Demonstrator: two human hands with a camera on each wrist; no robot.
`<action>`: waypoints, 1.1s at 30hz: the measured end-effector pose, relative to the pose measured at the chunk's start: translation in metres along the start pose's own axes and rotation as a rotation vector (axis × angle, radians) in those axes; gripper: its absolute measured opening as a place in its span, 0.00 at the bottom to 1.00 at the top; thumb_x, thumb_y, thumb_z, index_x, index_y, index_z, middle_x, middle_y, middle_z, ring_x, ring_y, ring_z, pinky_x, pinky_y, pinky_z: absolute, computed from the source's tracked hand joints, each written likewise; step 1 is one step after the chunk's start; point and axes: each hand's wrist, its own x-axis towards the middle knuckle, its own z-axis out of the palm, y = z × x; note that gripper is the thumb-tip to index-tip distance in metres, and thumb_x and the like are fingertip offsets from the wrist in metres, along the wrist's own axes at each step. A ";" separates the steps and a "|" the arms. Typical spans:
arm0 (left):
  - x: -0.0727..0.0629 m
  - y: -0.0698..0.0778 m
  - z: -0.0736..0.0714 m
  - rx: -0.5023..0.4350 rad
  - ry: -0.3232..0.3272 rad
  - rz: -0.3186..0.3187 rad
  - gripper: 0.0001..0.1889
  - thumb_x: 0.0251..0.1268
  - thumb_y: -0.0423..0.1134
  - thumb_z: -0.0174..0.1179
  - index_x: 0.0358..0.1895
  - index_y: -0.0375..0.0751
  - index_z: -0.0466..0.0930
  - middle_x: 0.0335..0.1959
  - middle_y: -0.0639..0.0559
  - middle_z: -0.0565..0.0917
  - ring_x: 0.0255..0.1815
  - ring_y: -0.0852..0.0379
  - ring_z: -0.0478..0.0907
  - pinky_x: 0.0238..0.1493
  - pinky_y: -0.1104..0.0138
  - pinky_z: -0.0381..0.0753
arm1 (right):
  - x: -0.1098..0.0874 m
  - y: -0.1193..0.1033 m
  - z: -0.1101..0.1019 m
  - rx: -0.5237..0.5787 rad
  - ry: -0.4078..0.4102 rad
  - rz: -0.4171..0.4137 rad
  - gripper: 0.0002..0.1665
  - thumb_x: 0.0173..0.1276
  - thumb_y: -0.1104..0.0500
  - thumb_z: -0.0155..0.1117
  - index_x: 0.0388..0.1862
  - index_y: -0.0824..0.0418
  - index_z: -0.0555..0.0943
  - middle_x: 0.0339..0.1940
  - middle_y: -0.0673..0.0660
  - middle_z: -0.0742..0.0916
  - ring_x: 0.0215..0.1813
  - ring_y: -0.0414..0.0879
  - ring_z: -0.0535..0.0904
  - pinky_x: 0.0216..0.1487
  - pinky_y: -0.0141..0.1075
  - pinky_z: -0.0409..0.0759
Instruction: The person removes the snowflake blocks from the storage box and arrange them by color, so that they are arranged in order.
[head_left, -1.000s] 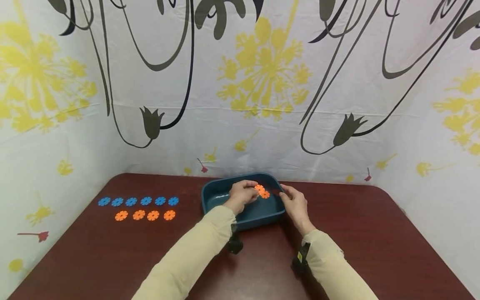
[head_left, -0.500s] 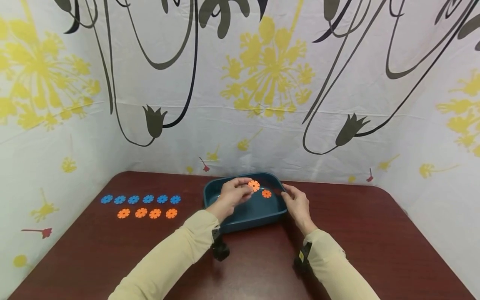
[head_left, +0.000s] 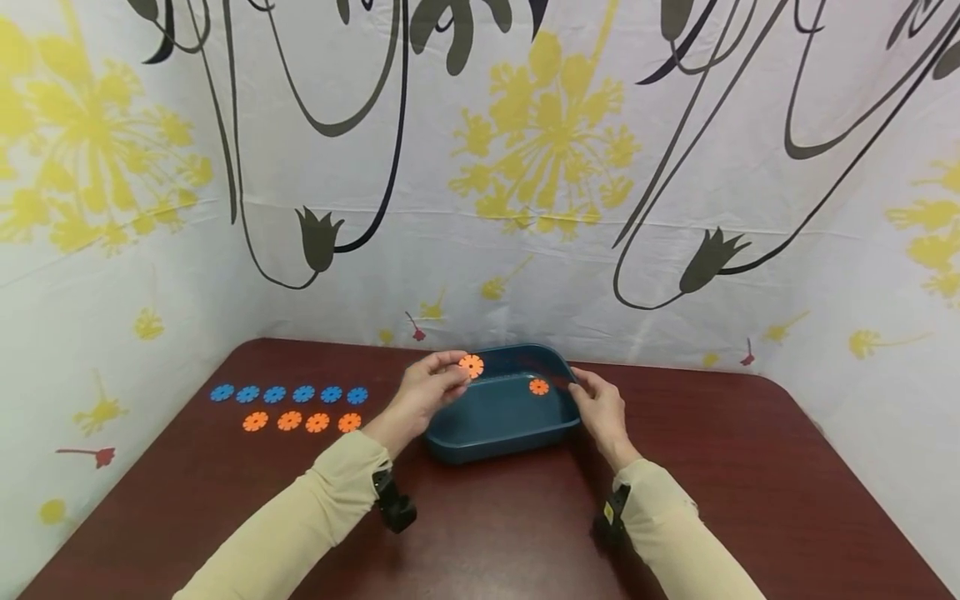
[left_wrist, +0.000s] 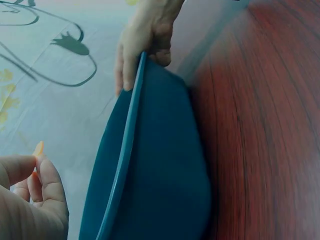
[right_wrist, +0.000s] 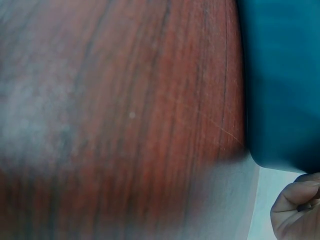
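My left hand [head_left: 417,395] pinches an orange flower-shaped plastic disc [head_left: 472,366] between thumb and fingers, above the left end of a dark teal tray [head_left: 487,423]. In the left wrist view the pinched disc [left_wrist: 39,149] shows nearly edge-on. A second orange disc [head_left: 539,387] lies inside the tray, toward its right end. My right hand [head_left: 602,410] grips the tray's right rim, thumb and fingers on either side of it. Only part of the right hand [right_wrist: 297,207] appears in the right wrist view, beside the tray's outer wall [right_wrist: 285,90].
On the left of the brown table [head_left: 510,533] lies a row of several blue discs [head_left: 274,395]. A shorter row of several orange discs [head_left: 317,422] lies in front of it. A patterned cloth wall [head_left: 360,308] stands close behind the tray.
The left hand has lifted one orange disc away from the other in the tray and carried it left. My right hand has stayed on the rim. The head view has shifted slightly.
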 end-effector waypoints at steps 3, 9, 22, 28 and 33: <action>-0.003 0.004 -0.013 0.008 0.001 0.007 0.18 0.64 0.28 0.57 0.58 0.39 0.75 0.39 0.50 0.79 0.37 0.61 0.80 0.49 0.64 0.81 | 0.000 0.001 -0.001 -0.006 0.002 -0.002 0.22 0.72 0.57 0.54 0.63 0.56 0.74 0.47 0.65 0.84 0.43 0.55 0.81 0.37 0.36 0.79; -0.004 0.007 -0.039 0.014 0.020 0.005 0.19 0.66 0.29 0.55 0.60 0.39 0.72 0.44 0.50 0.78 0.38 0.64 0.80 0.47 0.69 0.81 | -0.001 0.004 -0.006 -0.012 0.018 0.003 0.22 0.72 0.57 0.54 0.64 0.56 0.73 0.48 0.65 0.84 0.45 0.55 0.81 0.43 0.42 0.80; -0.016 0.007 -0.110 -0.003 0.112 -0.035 0.22 0.67 0.34 0.55 0.64 0.40 0.67 0.39 0.57 0.77 0.38 0.66 0.80 0.44 0.74 0.80 | -0.001 0.003 -0.003 -0.027 0.013 -0.009 0.22 0.72 0.56 0.54 0.64 0.57 0.73 0.43 0.65 0.84 0.43 0.54 0.80 0.43 0.41 0.79; -0.025 0.007 -0.149 -0.020 0.155 -0.018 0.23 0.68 0.34 0.54 0.65 0.39 0.65 0.34 0.62 0.79 0.35 0.69 0.80 0.41 0.77 0.80 | -0.002 0.002 0.000 -0.031 0.018 -0.020 0.22 0.71 0.57 0.54 0.63 0.57 0.74 0.41 0.66 0.83 0.39 0.51 0.79 0.39 0.38 0.79; -0.031 0.006 -0.184 -0.016 0.202 -0.024 0.21 0.69 0.35 0.53 0.64 0.41 0.65 0.31 0.63 0.80 0.32 0.70 0.80 0.40 0.76 0.80 | -0.001 0.001 0.001 -0.029 0.021 -0.023 0.22 0.71 0.57 0.55 0.63 0.57 0.75 0.42 0.64 0.84 0.40 0.51 0.80 0.40 0.39 0.79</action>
